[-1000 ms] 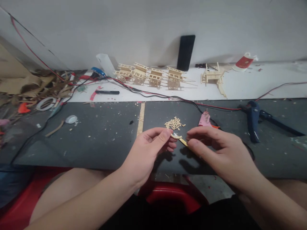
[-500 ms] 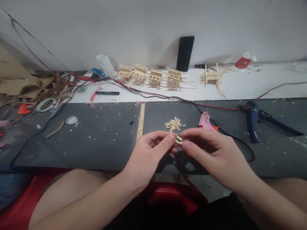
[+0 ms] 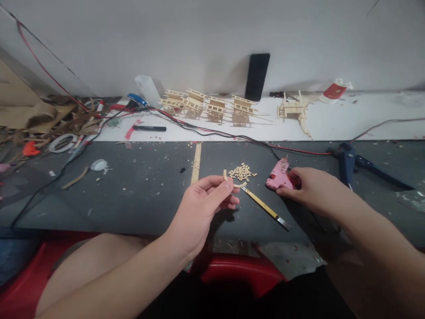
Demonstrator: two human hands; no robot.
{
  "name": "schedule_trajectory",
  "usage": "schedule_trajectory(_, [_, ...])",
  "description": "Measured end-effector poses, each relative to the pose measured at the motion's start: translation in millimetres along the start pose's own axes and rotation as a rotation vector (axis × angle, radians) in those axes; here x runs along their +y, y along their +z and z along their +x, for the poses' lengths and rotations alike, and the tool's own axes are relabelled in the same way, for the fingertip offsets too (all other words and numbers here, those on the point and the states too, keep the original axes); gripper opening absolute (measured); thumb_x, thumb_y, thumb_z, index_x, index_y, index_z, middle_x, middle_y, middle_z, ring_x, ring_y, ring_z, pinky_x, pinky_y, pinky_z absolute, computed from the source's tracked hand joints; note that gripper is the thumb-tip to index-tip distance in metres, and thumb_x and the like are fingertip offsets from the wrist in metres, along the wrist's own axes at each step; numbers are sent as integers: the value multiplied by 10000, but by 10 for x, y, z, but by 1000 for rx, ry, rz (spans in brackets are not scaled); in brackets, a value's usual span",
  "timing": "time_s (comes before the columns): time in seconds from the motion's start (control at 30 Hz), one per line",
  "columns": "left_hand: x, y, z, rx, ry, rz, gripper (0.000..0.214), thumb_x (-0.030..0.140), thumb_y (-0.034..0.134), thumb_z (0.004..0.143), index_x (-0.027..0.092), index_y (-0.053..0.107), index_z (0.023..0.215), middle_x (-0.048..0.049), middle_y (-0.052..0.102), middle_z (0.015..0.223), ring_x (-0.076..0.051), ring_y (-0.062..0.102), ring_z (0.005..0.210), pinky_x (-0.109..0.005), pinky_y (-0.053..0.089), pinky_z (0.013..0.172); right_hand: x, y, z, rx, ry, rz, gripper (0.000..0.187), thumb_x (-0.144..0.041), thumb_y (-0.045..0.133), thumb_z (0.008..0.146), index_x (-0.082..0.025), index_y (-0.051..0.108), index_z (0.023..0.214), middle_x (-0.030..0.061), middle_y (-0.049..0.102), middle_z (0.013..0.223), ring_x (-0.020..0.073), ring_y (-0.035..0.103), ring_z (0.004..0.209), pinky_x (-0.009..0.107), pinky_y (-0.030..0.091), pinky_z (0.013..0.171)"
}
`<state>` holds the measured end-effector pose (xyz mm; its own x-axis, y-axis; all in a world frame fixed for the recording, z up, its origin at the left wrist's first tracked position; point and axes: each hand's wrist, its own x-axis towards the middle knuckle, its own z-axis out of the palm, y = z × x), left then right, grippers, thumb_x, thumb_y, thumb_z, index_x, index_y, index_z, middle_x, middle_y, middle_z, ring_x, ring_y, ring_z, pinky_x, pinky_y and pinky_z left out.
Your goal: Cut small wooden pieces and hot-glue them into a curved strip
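My left hand point(image 3: 202, 206) pinches a small curved wooden piece point(image 3: 232, 181) between thumb and forefinger, just above the dark mat. My right hand point(image 3: 308, 188) has reached right and closes round the handle of the pink glue gun point(image 3: 278, 176) lying on the mat. A yellow-handled craft knife point(image 3: 265, 207) lies flat between my hands, blade end toward my left fingers. A small heap of tiny wooden bits point(image 3: 243, 171) sits just beyond my left fingertips.
Several small wooden cart models point(image 3: 212, 106) stand in a row on the white board at the back, with a black phone point(image 3: 257, 76) leaning on the wall. A blue tool point(image 3: 347, 161) lies at right; cables cross the mat; scraps and tape rolls point(image 3: 63, 142) clutter the left.
My right hand has let go of the knife, which now lies on the mat, and moved right onto the pink glue gun. My left hand keeps the curved piece.
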<state>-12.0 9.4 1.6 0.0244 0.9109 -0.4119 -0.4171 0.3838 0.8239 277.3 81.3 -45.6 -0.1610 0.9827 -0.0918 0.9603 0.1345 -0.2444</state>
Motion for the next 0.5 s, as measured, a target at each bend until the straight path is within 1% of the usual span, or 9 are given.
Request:
schedule_trajectory(0.07, [3, -3, -1, -5, -9, 5, 241, 335, 971, 865, 144, 840, 931, -74, 831, 916, -147, 737, 757, -272, 606, 768, -65, -49, -30, 6, -2, 23, 357, -534, 803, 816, -269, 615, 668, 29, 680, 650, 220, 568, 550, 340, 345, 520])
schedule_trajectory(0.13, [9, -9, -1, -6, -14, 8, 228, 335, 951, 883, 146, 836, 937, -69, 825, 924, -144, 735, 757, -271, 610, 771, -122, -144, -78, 37, -14, 64, 354, -553, 776, 848, -270, 632, 693, 39, 694, 676, 231, 587, 571, 352, 373, 531])
schedule_trajectory(0.17, [13, -12, -1, -6, -15, 11, 219, 336, 937, 896, 147, 835, 939, -62, 817, 917, -142, 733, 756, -268, 609, 768, -146, -201, -107, 59, -23, 91, 348, -579, 755, 878, -266, 672, 752, 53, 725, 727, 242, 618, 606, 363, 402, 548])
schedule_trajectory(0.23, [17, -14, -5, -10, -14, 19, 202, 332, 903, 927, 143, 833, 939, -50, 793, 889, -138, 726, 756, -256, 604, 755, -188, -313, -169, 117, -36, 166, 385, -638, 716, 936, -255, 751, 930, 87, 790, 871, 256, 673, 684, 383, 456, 592])
schedule_trajectory(0.3, [15, -9, -13, -16, -6, 38, 199, 327, 874, 953, 133, 833, 931, -46, 772, 858, -135, 714, 753, -243, 598, 740, -227, -395, -229, 195, -23, 266, 428, -660, 695, 988, -253, 767, 1098, 100, 809, 955, 243, 686, 698, 386, 466, 599])
schedule_trajectory(0.33, [11, -5, -18, -18, 1, 51, 199, 323, 866, 961, 129, 833, 928, -48, 769, 853, -133, 709, 753, -239, 597, 736, -250, -417, -257, 235, -10, 324, 428, -655, 677, 1017, -256, 752, 1151, 95, 807, 954, 239, 695, 704, 382, 472, 598])
schedule_trajectory(0.4, [6, 6, -31, -19, 22, 81, 195, 320, 861, 972, 132, 831, 932, -48, 775, 852, -134, 712, 756, -233, 604, 737, -309, -429, -304, 292, 0, 485, 360, -594, 643, 1073, -274, 706, 1225, 77, 800, 979, 240, 740, 769, 370, 525, 642])
schedule_trajectory(0.47, [12, 15, -47, -20, 48, 111, 185, 323, 858, 986, 146, 829, 943, -41, 787, 842, -138, 730, 762, -231, 617, 750, -389, -423, -340, 295, -44, 688, 261, -504, 631, 1100, -294, 677, 1249, 71, 792, 1083, 238, 766, 878, 367, 588, 760])
schedule_trajectory(0.5, [22, 17, -57, -25, 64, 124, 179, 323, 857, 993, 155, 826, 941, -37, 794, 832, -137, 738, 761, -226, 622, 756, -436, -426, -354, 290, -82, 785, 232, -481, 625, 1101, -301, 679, 1238, 69, 782, 1118, 232, 759, 886, 371, 602, 789])
